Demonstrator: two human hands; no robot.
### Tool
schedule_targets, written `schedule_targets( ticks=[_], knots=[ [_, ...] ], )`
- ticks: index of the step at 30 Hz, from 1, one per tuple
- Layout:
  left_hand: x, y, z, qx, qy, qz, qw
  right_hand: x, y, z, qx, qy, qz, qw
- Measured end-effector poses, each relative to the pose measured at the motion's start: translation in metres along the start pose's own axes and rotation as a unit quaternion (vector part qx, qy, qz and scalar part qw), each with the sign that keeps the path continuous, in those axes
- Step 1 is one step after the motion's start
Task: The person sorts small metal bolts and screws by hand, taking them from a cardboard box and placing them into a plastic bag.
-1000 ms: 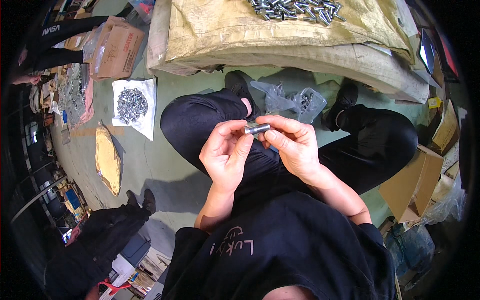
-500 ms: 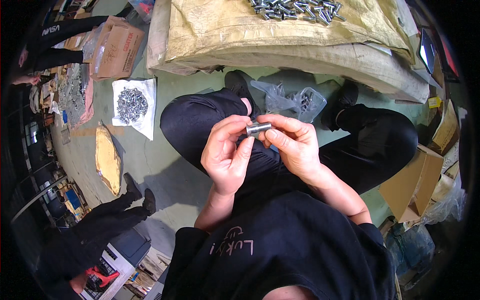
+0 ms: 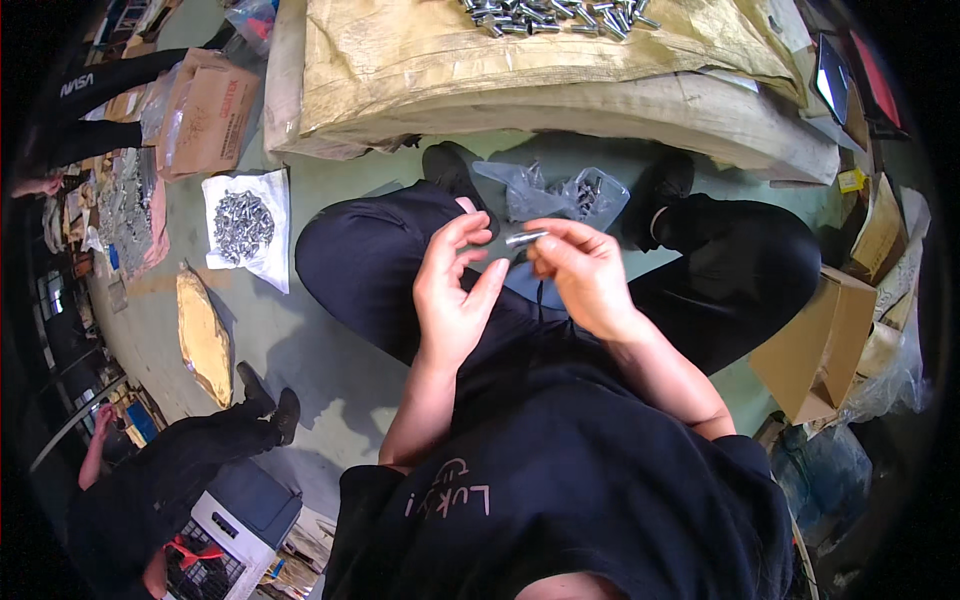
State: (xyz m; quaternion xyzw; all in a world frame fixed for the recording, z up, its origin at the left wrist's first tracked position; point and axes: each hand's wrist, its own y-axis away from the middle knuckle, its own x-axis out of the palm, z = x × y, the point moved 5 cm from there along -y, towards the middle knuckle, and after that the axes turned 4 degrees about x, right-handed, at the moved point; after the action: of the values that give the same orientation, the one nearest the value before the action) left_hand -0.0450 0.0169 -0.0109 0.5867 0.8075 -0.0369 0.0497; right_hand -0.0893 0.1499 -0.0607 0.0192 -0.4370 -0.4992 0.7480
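Your right hand (image 3: 585,275) pinches a small shiny metal part (image 3: 520,239) between the thumb and fingers, near the centre of the frame. Your left hand (image 3: 450,300) is just beside, to the left, with thumb and fingers spread apart and holding nothing. Behind them lies a clear plastic bag (image 3: 612,208). More metal parts (image 3: 545,16) lie on yellowish cloth (image 3: 400,65) at the top.

The metal cylinder (image 3: 522,238), earlier pinched between both hands, has been released by the left hand (image 3: 452,290) and is now held by the right hand (image 3: 585,272) alone.
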Motion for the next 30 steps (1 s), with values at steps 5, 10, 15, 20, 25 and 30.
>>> schedule_targets(
  ticks=[5, 10, 15, 20, 25, 30],
  knots=[
    [0.016, 0.001, 0.046, -0.044, -0.046, 0.051, 0.997, -0.102, -0.016, 0.013, -0.070, 0.384, -0.257, 0.884],
    [0.033, -0.010, 0.066, -0.053, -0.045, 0.058, 0.996, -0.137, -0.057, -0.005, -0.054, 0.620, -0.298, 0.724],
    [0.020, -0.014, 0.068, -0.076, -0.092, 0.057, 0.991, -0.138, -0.063, 0.004, -0.043, 0.614, -0.290, 0.733],
    [0.004, -0.025, 0.071, -0.080, -0.096, 0.038, 0.991, -0.116, -0.053, 0.051, -0.083, 0.520, -0.248, 0.813],
    [0.014, -0.078, 0.046, -0.035, -0.068, 0.043, 0.996, -0.048, -0.047, 0.121, -0.169, 0.657, -0.114, 0.726],
    [0.017, -0.172, 0.013, 0.083, -0.190, 0.016, 0.978, -0.015, -0.054, 0.139, -0.134, 0.773, 0.039, 0.619]
  ],
)
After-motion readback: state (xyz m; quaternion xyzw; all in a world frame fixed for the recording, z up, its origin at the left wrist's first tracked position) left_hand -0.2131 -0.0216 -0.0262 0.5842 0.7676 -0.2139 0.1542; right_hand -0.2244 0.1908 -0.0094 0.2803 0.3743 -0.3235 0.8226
